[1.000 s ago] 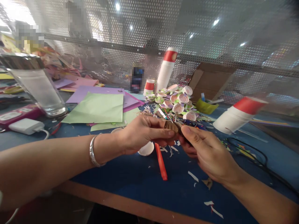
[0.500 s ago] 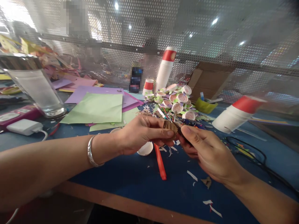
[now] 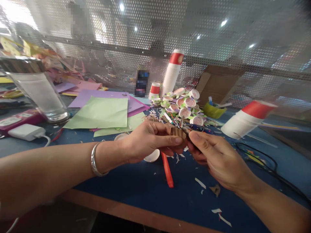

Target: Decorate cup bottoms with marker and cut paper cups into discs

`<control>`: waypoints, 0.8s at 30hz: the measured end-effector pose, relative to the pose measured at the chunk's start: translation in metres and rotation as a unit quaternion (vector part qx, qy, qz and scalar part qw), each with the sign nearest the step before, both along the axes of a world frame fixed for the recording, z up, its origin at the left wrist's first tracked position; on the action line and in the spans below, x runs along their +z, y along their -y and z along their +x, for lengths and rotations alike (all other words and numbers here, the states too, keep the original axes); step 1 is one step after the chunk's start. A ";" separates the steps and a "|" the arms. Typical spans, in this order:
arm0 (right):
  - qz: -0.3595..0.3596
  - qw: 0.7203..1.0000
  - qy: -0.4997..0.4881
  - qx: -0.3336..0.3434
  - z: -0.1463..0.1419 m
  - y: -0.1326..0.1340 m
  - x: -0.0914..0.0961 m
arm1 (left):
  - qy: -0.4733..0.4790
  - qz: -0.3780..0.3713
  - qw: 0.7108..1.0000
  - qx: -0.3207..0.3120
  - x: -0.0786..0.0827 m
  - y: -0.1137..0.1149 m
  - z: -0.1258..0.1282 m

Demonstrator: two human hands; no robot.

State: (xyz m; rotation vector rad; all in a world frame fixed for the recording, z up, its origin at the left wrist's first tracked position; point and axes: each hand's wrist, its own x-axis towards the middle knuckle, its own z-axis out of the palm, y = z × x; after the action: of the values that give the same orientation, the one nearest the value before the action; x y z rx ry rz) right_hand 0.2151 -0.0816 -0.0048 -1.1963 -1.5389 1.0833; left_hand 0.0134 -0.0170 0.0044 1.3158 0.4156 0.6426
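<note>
Between thumb and fingers of my left hand (image 3: 155,139) is a small piece of brown corrugated cardboard (image 3: 178,132). My right hand (image 3: 216,153) is closed around dark-handled scissors (image 3: 191,142), mostly hidden by the fingers, with the dark blade end meeting the cardboard's right edge. The two hands nearly touch above the blue table. Below them lie a red-orange marker-like stick (image 3: 167,173) and a small white cup bottom (image 3: 152,156), both partly covered by my left hand. A torn brown cardboard scrap (image 3: 215,190) rests below my right hand.
Cut cup bottoms (image 3: 184,112) with coloured paper bits are heaped behind my hands. A tall stack of paper cups (image 3: 171,76) stands beyond. More cups (image 3: 245,119) lean at right, near a black cable (image 3: 269,166). Coloured paper (image 3: 102,111) and a glass bottle (image 3: 46,94) are left.
The cardboard piece has turned slightly between my hands, showing more of its ridged face. Both hands keep nearly the same place and grip.
</note>
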 end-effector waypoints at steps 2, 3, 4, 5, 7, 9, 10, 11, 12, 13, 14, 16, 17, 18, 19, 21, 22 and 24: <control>0.016 1.000 0.015 -0.007 0.000 0.000 0.001 | 0.013 -0.014 1.000 0.001 0.000 0.001 0.001; 0.025 0.999 0.026 -0.012 0.000 -0.001 0.001 | 0.016 -0.022 1.000 0.004 0.000 0.002 0.001; 0.033 0.999 0.037 -0.015 0.000 -0.001 0.001 | 0.017 -0.028 0.999 0.007 0.000 0.002 0.001; 0.039 0.998 0.046 -0.018 0.000 -0.002 0.001 | 0.017 -0.031 0.999 0.011 -0.001 0.002 0.002; 0.045 0.997 0.058 -0.020 0.001 -0.003 0.000 | 0.017 -0.026 0.999 0.017 -0.001 0.001 0.002; 0.051 0.996 0.075 -0.021 0.002 -0.003 -0.002 | 0.019 -0.017 0.999 0.020 -0.002 -0.001 0.002; 0.056 0.994 0.086 -0.022 0.003 -0.002 -0.002 | 0.021 -0.013 1.000 0.020 -0.002 -0.001 0.002; 0.062 0.993 0.097 -0.022 0.004 -0.002 -0.002 | 0.023 -0.009 1.000 0.018 -0.002 -0.002 0.001; 0.067 0.992 0.107 -0.021 0.005 -0.002 -0.002 | 0.026 -0.005 1.000 0.017 -0.001 -0.002 0.001; 0.073 0.990 0.116 -0.021 0.006 -0.001 -0.002 | 0.028 0.000 1.000 0.015 -0.001 -0.002 0.001; 0.077 0.989 0.123 -0.022 0.006 -0.001 -0.001 | 0.028 0.003 0.999 0.015 0.000 -0.002 0.001; 0.082 0.987 0.132 -0.026 0.005 -0.001 0.001 | 0.023 0.004 1.000 0.021 0.002 -0.001 0.002; 0.082 0.987 0.135 -0.029 0.005 -0.001 0.002 | 0.019 0.004 0.999 0.025 0.003 -0.001 0.002; 0.082 0.986 0.138 -0.033 0.004 -0.001 0.003 | 0.015 0.003 0.999 0.030 0.003 0.000 0.002; 0.082 0.986 0.141 -0.037 0.003 -0.001 0.004 | 0.012 0.003 0.999 0.034 0.004 0.000 0.002; 0.079 0.985 0.145 -0.041 0.003 -0.001 0.005 | 0.010 0.001 0.999 0.037 0.005 0.001 0.003; 0.076 0.985 0.147 -0.041 0.002 -0.001 0.005 | 0.008 0.000 0.999 0.037 0.005 0.001 0.002; 0.070 0.985 0.151 -0.036 0.002 -0.001 0.005 | 0.000 0.004 1.000 0.031 0.004 0.000 0.002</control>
State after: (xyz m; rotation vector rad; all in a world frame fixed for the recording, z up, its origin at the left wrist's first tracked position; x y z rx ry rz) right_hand 0.2170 -0.0805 0.0006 -1.3532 -1.7545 0.7571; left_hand 0.0154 -0.0170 0.0079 1.3139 0.4551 0.6973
